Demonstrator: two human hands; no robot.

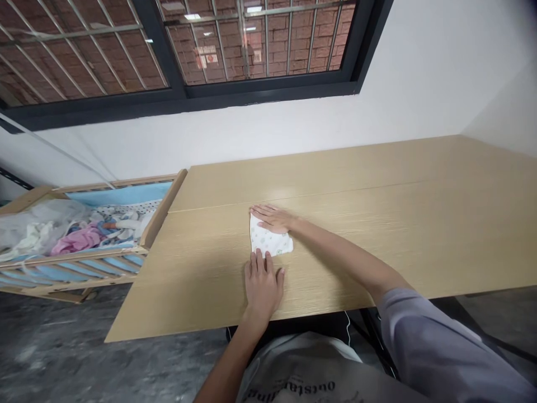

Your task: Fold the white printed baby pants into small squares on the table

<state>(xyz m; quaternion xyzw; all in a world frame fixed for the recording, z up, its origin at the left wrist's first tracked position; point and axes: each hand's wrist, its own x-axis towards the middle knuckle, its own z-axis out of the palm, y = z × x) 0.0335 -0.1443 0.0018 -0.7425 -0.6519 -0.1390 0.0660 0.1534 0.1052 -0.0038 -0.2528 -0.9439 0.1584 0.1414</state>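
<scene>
A grey shirt with dark lettering (306,386) is seen below the near edge of the long, light wood-grain table (201,280). Just past that edge, the left hand (262,285) is laid palm down, opened nearly flat with its fingers slightly parted; the near side of a small white cloth with a pale dotted print (272,242) is touched by its fingertips, and nothing is gripped. The cloth is spread flat in the table's left half, between the near edge and the long seam. Its far side is covered by the right hand (272,217), which is held open and flat. Beyond the left edge, a wooden crib with blue lining (165,212) is filled with jumbled fabrics (79,239). The table's far edge is backed by a white wall (260,129), into which a dark-framed, barred window (268,92) is set.
</scene>
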